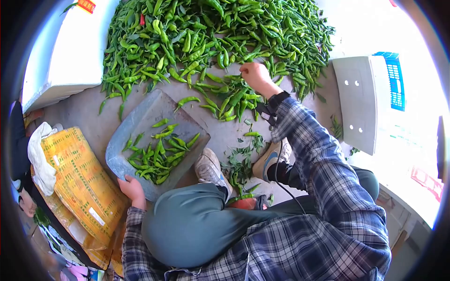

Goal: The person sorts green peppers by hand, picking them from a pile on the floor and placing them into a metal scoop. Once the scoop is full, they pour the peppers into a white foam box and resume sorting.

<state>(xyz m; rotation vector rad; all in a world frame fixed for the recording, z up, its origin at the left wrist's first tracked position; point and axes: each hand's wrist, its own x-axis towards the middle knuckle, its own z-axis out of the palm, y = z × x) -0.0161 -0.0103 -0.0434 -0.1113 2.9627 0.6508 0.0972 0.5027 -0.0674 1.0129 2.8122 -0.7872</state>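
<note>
My left hand (133, 189) grips the near rim of a grey metal dustpan-like scoop (115, 152), its fingers partly hidden by the edge. Several green chili peppers (161, 157) lie inside the scoop. Past my shoes, my right hand (258, 77) is at the near edge of a large heap of green peppers (197, 37). Its fingers are curled together, and whatever they may hold is hidden. Right beside it is a small cluster of peppers (236, 96) on the floor. One red pepper (142, 19) shows within the heap.
A white foam box (70, 51) stands at the left, and a white foam panel (358, 103) at the right near a blue plastic crate (394, 82). Yellow printed cardboard (82, 178) with a white cloth (41, 159) lies at the left. Loose leaves (240, 164) lie between my shoes.
</note>
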